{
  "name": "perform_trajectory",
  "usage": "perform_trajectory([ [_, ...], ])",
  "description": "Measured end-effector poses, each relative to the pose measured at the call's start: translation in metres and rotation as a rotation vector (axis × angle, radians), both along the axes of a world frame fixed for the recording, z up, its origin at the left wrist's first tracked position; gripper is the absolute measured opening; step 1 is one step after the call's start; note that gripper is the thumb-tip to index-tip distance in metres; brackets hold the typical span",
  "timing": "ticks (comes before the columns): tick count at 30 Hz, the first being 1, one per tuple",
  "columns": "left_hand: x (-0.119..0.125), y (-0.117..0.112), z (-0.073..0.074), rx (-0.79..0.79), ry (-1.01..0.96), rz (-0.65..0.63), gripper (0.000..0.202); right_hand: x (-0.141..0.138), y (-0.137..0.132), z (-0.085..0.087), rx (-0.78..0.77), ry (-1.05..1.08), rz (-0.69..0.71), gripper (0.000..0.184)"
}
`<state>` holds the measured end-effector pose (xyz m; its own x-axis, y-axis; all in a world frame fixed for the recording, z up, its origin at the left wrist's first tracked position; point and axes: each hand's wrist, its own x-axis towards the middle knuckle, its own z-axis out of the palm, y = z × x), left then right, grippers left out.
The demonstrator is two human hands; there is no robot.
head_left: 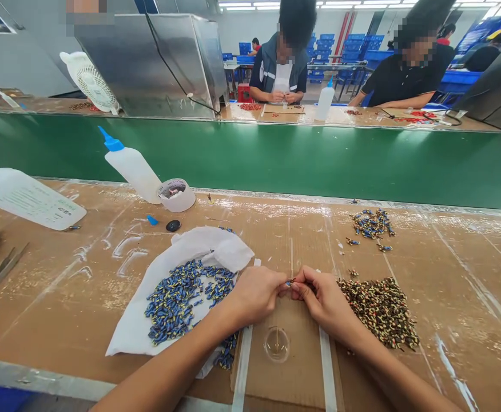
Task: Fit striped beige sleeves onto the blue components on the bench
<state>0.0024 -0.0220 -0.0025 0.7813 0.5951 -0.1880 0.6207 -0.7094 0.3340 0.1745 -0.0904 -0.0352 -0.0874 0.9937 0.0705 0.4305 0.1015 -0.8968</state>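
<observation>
My left hand point(261, 290) and my right hand point(319, 294) meet above a taped cardboard sheet point(291, 375). Between their pinched fingertips is a tiny blue and dark figurine piece point(290, 282), gripped from both sides; its details are too small to make out. Below the hands, a small clear round dish point(277, 344) with a thin stick in it rests on the cardboard. Many small blue and yellow pieces point(171, 303) lie on white paper point(126, 326) by my left forearm. To the right of my right hand is a pile of small brown and cream pieces point(381, 309).
Several joined blue and brown pieces point(373, 223) lie at the back right. A tape roll point(177, 195), a squeeze bottle point(132, 171) and another lying bottle point(27, 197) are at the left, with tweezers point(7, 266). Beyond the green conveyor belt point(276, 163) two people work.
</observation>
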Motion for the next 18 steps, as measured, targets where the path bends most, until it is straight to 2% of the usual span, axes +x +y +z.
perform_trajectory([
  [7,0.004,-0.002,0.004,-0.037,0.02,-0.012,0.011,0.001,-0.002,0.0,0.015,-0.063,0.007,0.021],
  [10,0.0,-0.001,0.007,-0.1,-0.062,0.022,0.015,0.004,0.001,0.004,-0.052,0.032,0.059,0.023],
  [11,-0.002,0.001,0.009,-0.173,-0.121,0.027,0.019,0.005,0.001,0.007,-0.078,0.094,0.072,0.022],
  [13,-0.008,0.005,0.012,-0.415,-0.268,0.027,0.032,0.007,0.001,0.011,-0.092,0.218,0.079,0.018],
  [16,-0.018,0.011,0.015,-0.838,-0.442,0.017,0.048,0.008,-0.001,0.018,0.003,0.284,0.079,0.033],
  [18,-0.02,0.012,0.014,-1.038,-0.494,0.01,0.051,0.007,-0.004,0.022,0.063,0.263,0.1,0.031],
])
